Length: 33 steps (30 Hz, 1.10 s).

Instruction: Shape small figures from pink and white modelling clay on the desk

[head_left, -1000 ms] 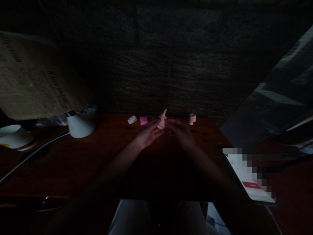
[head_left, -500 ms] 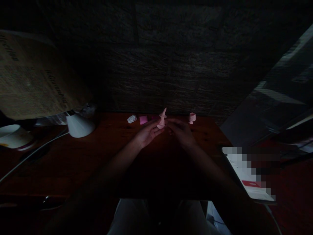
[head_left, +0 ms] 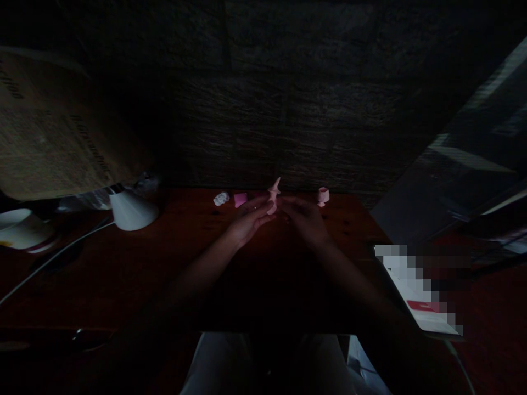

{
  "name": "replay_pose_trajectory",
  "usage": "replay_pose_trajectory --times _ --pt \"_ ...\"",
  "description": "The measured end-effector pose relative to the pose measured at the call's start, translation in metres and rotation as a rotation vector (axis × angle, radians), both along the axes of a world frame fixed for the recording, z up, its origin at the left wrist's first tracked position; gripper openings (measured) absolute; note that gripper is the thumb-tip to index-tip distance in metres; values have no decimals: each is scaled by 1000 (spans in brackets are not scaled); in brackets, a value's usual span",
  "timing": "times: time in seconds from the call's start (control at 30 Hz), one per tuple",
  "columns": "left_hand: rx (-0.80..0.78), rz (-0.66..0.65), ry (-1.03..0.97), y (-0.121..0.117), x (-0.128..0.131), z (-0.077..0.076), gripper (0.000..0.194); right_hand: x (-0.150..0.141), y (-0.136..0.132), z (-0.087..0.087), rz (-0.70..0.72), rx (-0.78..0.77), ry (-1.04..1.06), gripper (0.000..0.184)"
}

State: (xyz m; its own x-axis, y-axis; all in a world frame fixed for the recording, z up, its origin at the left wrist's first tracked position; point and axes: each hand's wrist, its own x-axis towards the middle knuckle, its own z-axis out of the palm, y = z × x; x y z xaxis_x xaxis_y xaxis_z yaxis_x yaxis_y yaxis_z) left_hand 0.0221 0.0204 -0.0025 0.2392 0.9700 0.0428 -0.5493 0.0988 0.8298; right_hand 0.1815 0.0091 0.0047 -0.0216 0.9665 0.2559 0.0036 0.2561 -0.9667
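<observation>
A small pink clay figure (head_left: 274, 190) with a pointed, brimmed top stands upright between my hands, above the back of the table. My left hand (head_left: 247, 222) is closed round its lower part, with the thumb across the front. My right hand (head_left: 304, 218) has its fingers curled together at the figure's right side. Its fingertips are dim, and whatever they pinch is hidden. Behind my left hand lie a bright pink block (head_left: 240, 199) and a crumpled whitish lump (head_left: 221, 198). A pink clay goblet (head_left: 323, 196) stands to the right of my right hand.
On the left are a white cone-shaped lamp base (head_left: 134, 211) with a cable, a paper cup (head_left: 22, 227) and a large printed paper (head_left: 49, 131). A dark brick wall (head_left: 263, 109) rises behind the wooden table (head_left: 173, 263). A partly pixelated white device (head_left: 415, 302) lies at the right edge.
My left thumb has shifted over the lower part of the clay figure, covering more of it. My right hand stays close to the figure's side. The view has moved slightly.
</observation>
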Motion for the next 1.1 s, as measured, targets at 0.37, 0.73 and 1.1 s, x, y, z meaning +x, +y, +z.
replay_pose_trajectory --times 0.37,0.73,1.1 --pt "4 86 78 -3 1 1 29 -1 -10 5 -175 369 -372 19" --pt "-9 83 59 -3 2 2 23 -1 -8 3 -162 352 -384 21" --pt "11 104 75 -1 -2 4 28 4 -2 1 -96 247 -288 24"
